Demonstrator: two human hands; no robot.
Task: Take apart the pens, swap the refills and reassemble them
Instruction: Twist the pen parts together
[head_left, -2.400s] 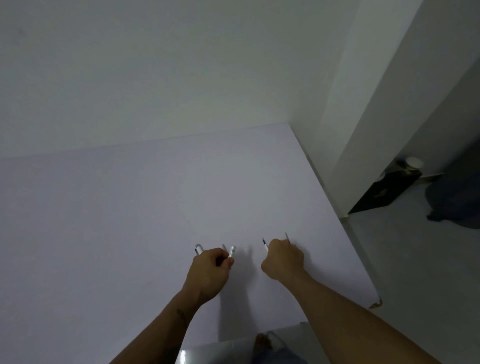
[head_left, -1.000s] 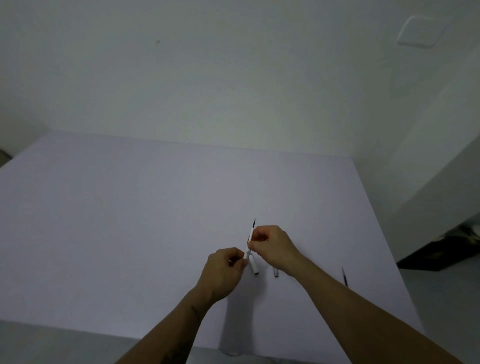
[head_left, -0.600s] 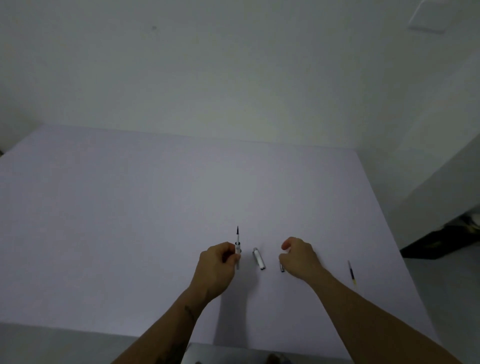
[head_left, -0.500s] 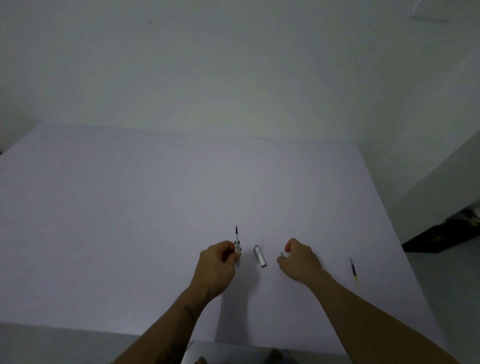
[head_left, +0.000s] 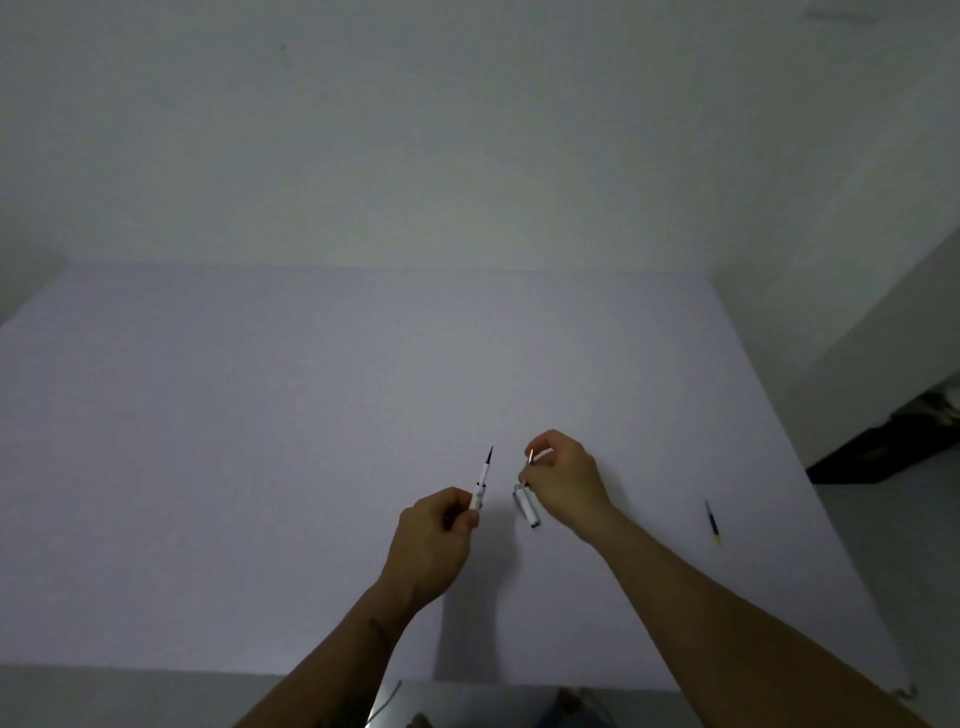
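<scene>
Now the right hand (head_left: 563, 480) is lifted just off the white table (head_left: 260, 467), pinching a small pale piece at its fingertips (head_left: 532, 457) — half a second ago it was lower, reaching down beside the cap. What the piece is stays too small to tell; it is probably the pen's tip section. The left hand (head_left: 434, 535) keeps its closed grip on the white pen barrel (head_left: 479, 491), angled up and away from the person, with the dark refill tip (head_left: 489, 454) poking out of its far end. Just right of the barrel, the white cap (head_left: 527, 506) lies flat on the table, under the right hand's knuckles. The spare refill (head_left: 711, 519) lies well to the right of the barrel, untouched, near the table's right edge.

The pickup suggests reassembly of this pen is in hand — the small piece likely goes over the exposed tip next, while the other refill still awaits its barrel.
</scene>
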